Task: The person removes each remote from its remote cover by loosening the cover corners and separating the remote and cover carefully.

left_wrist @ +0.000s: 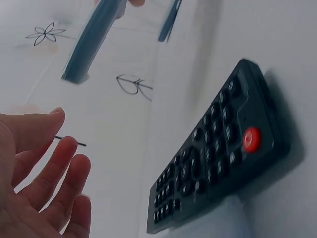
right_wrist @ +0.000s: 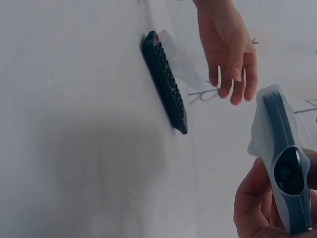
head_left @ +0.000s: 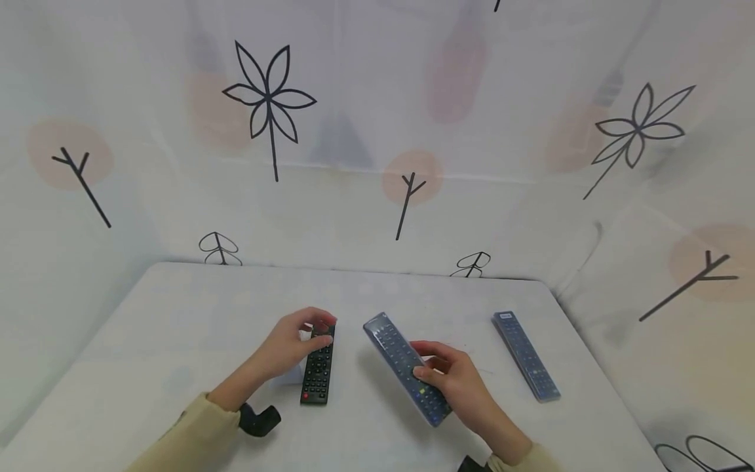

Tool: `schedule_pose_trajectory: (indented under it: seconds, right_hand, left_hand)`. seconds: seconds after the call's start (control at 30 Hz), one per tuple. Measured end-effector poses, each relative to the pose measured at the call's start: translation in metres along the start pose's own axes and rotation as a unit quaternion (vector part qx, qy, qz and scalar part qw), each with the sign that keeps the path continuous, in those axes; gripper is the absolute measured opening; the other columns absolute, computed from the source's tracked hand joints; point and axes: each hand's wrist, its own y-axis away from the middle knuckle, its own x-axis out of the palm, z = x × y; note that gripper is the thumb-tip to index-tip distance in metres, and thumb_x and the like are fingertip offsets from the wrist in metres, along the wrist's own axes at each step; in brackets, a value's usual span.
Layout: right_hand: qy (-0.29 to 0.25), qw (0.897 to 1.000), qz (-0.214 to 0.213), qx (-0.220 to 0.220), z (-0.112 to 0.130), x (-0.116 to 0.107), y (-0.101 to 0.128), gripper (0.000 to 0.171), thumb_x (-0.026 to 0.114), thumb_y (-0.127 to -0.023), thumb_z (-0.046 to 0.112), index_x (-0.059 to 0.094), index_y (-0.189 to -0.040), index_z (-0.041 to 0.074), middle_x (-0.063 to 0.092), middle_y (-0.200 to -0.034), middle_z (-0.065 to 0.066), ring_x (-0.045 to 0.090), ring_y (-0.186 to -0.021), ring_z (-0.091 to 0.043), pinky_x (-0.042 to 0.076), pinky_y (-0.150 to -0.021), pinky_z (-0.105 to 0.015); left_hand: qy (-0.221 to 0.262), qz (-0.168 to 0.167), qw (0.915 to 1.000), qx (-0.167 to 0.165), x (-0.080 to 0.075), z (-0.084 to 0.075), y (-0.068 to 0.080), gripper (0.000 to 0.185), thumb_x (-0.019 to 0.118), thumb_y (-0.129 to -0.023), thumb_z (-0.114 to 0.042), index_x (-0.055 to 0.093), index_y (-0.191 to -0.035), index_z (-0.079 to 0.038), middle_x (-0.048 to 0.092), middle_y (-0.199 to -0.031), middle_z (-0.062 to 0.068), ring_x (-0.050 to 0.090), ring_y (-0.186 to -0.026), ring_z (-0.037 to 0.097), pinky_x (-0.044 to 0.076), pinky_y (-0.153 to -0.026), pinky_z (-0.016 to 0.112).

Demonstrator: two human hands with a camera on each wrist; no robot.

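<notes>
Looking down from the head view, three long, slim remotes show on a matte white table [head_left: 177, 314]. A black remote [head_left: 318, 368] with rows of small raised buttons and one red button lies flat left of centre. The left hand [head_left: 295, 341] hovers over its far end, fingers bent loosely downward near the top edge; whether they touch it cannot be told from here. The right hand [head_left: 457, 380] grips a grey remote in a clear sleeve [head_left: 404, 367], thumb across the keypad, the far end raised off the table. A second sleeved grey remote [head_left: 526, 355] lies flat by the right edge, well apart from both hands. Behind the table hangs a soft white cloth backdrop [head_left: 377, 131] printed with thin black flowers and pale pink spots.

From the left wrist view, the black remote [left_wrist: 218, 153] shows a hard glossy plastic body and rounded rubbery keys. The left hand [left_wrist: 39, 173] is spread open beside it, fingers straight and holding nothing.

From the right wrist view, the right hand [right_wrist: 262, 203] curls round the sleeved remote [right_wrist: 282, 158], whose clear wrap juts past its rounded end. The black remote [right_wrist: 166, 82] rests on the table, with the left hand [right_wrist: 228, 49] relaxed just beyond it.
</notes>
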Motion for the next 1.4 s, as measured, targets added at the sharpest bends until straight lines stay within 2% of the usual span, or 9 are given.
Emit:
schedule_pose_trajectory:
  seconds: [0.13, 0.3, 0.57, 0.77, 1.03, 1.23, 1.4]
  right_hand:
    - [-0.005, 1.000, 0.021, -0.012, -0.002, 0.005, -0.002, 0.044, 0.077, -0.085, 0.008, 0.066, -0.127, 0.010, 0.063, -0.122, -0.009, 0.058, -0.092, -0.023, 0.051, -0.072, -0.032]
    - [-0.011, 0.999, 0.032, -0.023, -0.002, 0.012, -0.002, 0.043, 0.076, -0.086, 0.007, 0.066, -0.128, 0.010, 0.063, -0.122, -0.009, 0.058, -0.093, -0.024, 0.051, -0.074, -0.033]
    - [-0.015, 0.998, 0.049, -0.042, 0.000, 0.021, 0.001, 0.042, 0.074, -0.089, 0.009, 0.065, -0.129, 0.009, 0.064, -0.122, -0.010, 0.058, -0.093, -0.024, 0.053, -0.076, -0.034]
    - [-0.016, 0.997, 0.051, -0.047, -0.004, 0.025, 0.001, 0.041, 0.074, -0.089, 0.010, 0.065, -0.130, 0.009, 0.065, -0.117, -0.008, 0.058, -0.092, -0.024, 0.053, -0.074, -0.034]
    - [-0.025, 0.997, 0.065, -0.033, -0.011, 0.030, 0.002, 0.042, 0.074, -0.089, 0.010, 0.065, -0.130, 0.009, 0.065, -0.121, -0.008, 0.059, -0.093, -0.023, 0.053, -0.076, -0.035]
    - [-0.034, 0.996, 0.074, -0.033, -0.011, 0.030, 0.001, 0.042, 0.073, -0.090, 0.011, 0.064, -0.132, 0.008, 0.064, -0.123, -0.009, 0.059, -0.094, -0.023, 0.053, -0.076, -0.034]
    - [-0.052, 0.993, 0.098, -0.042, -0.010, 0.030, 0.001, 0.045, 0.071, -0.092, 0.013, 0.061, -0.134, 0.005, 0.062, -0.128, -0.012, 0.061, -0.098, -0.023, 0.052, -0.080, -0.034]
  left_hand:
    - [0.008, 0.013, 0.9998, 0.011, 0.010, -0.006, 0.000, 0.036, 0.073, -0.091, -0.012, 0.063, -0.125, -0.015, 0.067, -0.114, -0.002, 0.061, -0.103, 0.016, 0.049, -0.092, 0.048]
    - [0.013, 0.027, 0.9995, 0.006, 0.021, -0.010, 0.000, 0.043, 0.073, -0.092, -0.015, 0.059, -0.133, -0.016, 0.065, -0.116, -0.006, 0.061, -0.103, 0.014, 0.049, -0.091, 0.043]
    - [0.024, 0.037, 0.9990, 0.011, 0.030, -0.011, -0.002, 0.047, 0.070, -0.094, -0.022, 0.056, -0.139, -0.020, 0.065, -0.118, -0.007, 0.061, -0.103, 0.012, 0.049, -0.089, 0.040]
    - [0.025, 0.034, 0.9990, 0.012, 0.031, -0.013, -0.002, 0.047, 0.070, -0.094, -0.017, 0.056, -0.138, -0.020, 0.065, -0.117, -0.008, 0.060, -0.103, 0.012, 0.049, -0.089, 0.040]
    - [0.038, 0.031, 0.9984, 0.029, 0.029, -0.012, -0.001, 0.041, 0.068, -0.093, -0.005, 0.061, -0.132, -0.017, 0.066, -0.118, -0.007, 0.060, -0.103, 0.014, 0.050, -0.087, 0.034]
    - [0.052, 0.018, 0.9979, 0.034, 0.028, -0.013, -0.001, 0.039, 0.069, -0.094, -0.009, 0.062, -0.132, -0.017, 0.066, -0.120, -0.006, 0.060, -0.103, 0.013, 0.050, -0.086, 0.033]
    - [0.066, 0.008, 0.9970, 0.039, 0.027, -0.016, -0.001, 0.038, 0.068, -0.095, -0.011, 0.062, -0.133, -0.016, 0.066, -0.121, -0.005, 0.060, -0.103, 0.014, 0.050, -0.086, 0.033]
